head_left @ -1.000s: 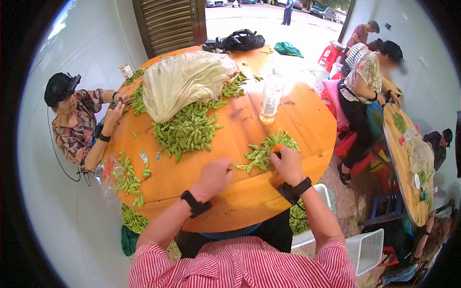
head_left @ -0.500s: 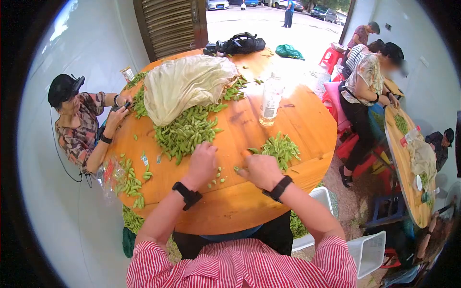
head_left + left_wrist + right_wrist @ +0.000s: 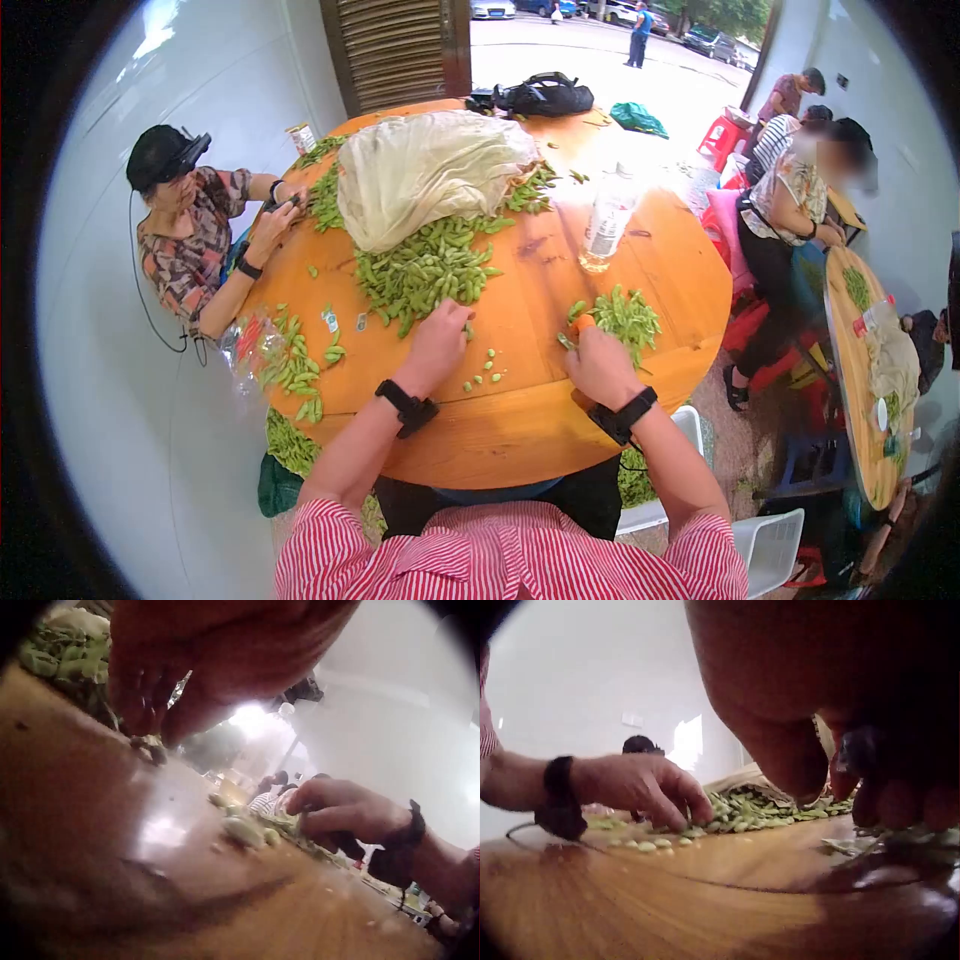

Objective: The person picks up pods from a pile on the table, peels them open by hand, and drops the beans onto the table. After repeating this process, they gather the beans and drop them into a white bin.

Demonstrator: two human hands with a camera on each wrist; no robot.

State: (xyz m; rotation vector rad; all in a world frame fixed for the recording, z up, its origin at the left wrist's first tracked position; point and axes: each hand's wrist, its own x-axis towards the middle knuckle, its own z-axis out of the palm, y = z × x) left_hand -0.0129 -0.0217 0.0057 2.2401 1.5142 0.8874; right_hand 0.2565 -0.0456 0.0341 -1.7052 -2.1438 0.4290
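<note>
My left hand (image 3: 437, 340) is at the near edge of a big heap of green soybean pods (image 3: 430, 270). Its thumb and fingertips pinch a pod (image 3: 470, 327) low over the round wooden table. Several loose shelled beans (image 3: 483, 376) lie just right of that hand. In my right hand (image 3: 603, 365), curled fingers grip a small tool with an orange end (image 3: 582, 323); the palm hides most of it, and I cannot tell its kind. A smaller pile of pods (image 3: 630, 322) lies directly beyond the right hand.
A pale cloth sack (image 3: 430, 175) covers much of the heap. A clear bottle (image 3: 607, 230) stands behind the smaller pile. More pods (image 3: 290, 360) and a plastic bag (image 3: 250, 350) lie at left, near a seated person (image 3: 190, 240). A white basket (image 3: 690, 430) sits below the table's right edge.
The hands came close together half a second ago and are now apart, the left by the heap, the right by the smaller pile. Loose beans now show where the left hand was. The head view has shifted.
</note>
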